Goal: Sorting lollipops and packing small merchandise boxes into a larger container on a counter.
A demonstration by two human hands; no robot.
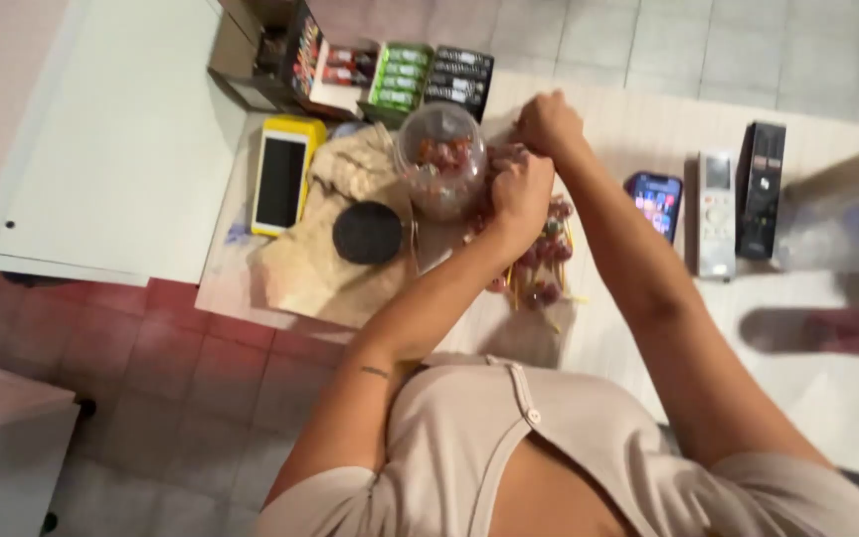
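Clear jar [441, 159], two hands [521, 194] beside

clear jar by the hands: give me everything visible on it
The clear jar looks like transparent plastic, round, lying tilted with its open mouth towards the camera; no lid on it. Red wrapped sweets show inside. It rests on the pale counter, against a beige cloth, with a black round lid just below-left. The left hand is at its right side; contact cannot be told.

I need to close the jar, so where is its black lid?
In the head view the black lid lies on the beige cloth, left of the clear jar and the left hand.
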